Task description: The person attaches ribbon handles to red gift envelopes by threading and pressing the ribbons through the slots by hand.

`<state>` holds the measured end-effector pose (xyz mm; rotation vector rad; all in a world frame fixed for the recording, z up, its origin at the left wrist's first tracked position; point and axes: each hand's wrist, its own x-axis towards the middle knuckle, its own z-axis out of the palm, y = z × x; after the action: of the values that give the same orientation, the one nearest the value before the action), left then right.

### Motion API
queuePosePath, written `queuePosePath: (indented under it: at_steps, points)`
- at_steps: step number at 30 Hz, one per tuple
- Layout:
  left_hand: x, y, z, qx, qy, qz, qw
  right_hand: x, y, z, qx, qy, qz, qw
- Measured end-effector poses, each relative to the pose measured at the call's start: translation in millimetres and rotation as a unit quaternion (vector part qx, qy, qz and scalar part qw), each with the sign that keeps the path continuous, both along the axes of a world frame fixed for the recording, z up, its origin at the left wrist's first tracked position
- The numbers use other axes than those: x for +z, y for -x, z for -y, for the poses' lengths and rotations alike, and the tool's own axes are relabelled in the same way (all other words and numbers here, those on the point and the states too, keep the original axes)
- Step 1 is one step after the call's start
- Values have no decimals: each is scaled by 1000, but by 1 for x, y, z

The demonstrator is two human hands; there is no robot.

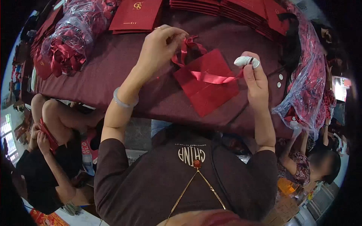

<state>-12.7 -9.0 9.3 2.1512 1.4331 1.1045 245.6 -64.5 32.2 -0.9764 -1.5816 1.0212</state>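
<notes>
"On the worktop [98, 90], where does the red card [207, 88] lie?"

"Near the middle, flat and turned cornerwise, one corner pointing to the near edge. A dark maroon cloth covers the surface."

"State of the left hand [166, 41]?"

"Above the far left side of the card. Its fingers are drawn together on the red ribbon [215, 78]. A pale bangle [125, 98] circles the wrist."

"And the right hand [255, 77]?"

"Off the card's right corner, fingers clamped on the same ribbon. One finger wears a white covering [245, 61]. The ribbon crosses over the card between the hands and loops loosely by the left fingertips."

"Surrounding items?"

"Red folders [136, 15] at the far edge, left of centre; stacked red folders [241, 15] to the far right. One clear plastic bag [71, 41] of red ribbons at far left, another plastic bag [307, 83] at right. Two small white discs [279, 80] lie just left of the latter."

"Other persons?"

"One seated person [49, 162] at left, holding a red item; another person [305, 165] at right."
</notes>
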Motion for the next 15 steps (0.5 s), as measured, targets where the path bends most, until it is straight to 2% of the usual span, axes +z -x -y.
queuePosePath:
  at_steps: [1,3,4,5,6,7,8,10,11,12,14,15]
  points:
    - [1,0,1,-46,67,39,996,0,-1,1,1,1,-2,1000]
    - [0,-6,7,-87,155,83,981,3,-4,2,-33,72,-47,996]
    - [4,-9,10,-111,197,88,970,5,-6,1,-39,111,-106,987]
    - [10,-12,14,-124,242,112,956,3,-7,-2,-43,97,-142,984]
    - [10,-13,16,-126,241,112,956,1,-9,-6,-48,83,-177,980]
    - [10,-14,17,-147,237,92,956,0,-15,-9,-10,98,-232,968]
    - [9,-15,17,-169,233,73,955,-5,-22,-12,-12,97,-230,968]
    - [11,-16,19,-227,258,88,935,-13,-29,-18,119,153,-364,911]
    - [15,-16,21,-242,286,79,924,-15,-28,-19,118,176,-395,894]
    - [13,-16,19,-278,233,69,929,-15,-25,-18,117,175,-394,895]
    - [15,-15,20,-261,257,42,930,-15,-21,-16,131,224,-526,810]
    - [19,-15,20,-243,280,15,929,-15,-22,-20,194,223,-527,797]
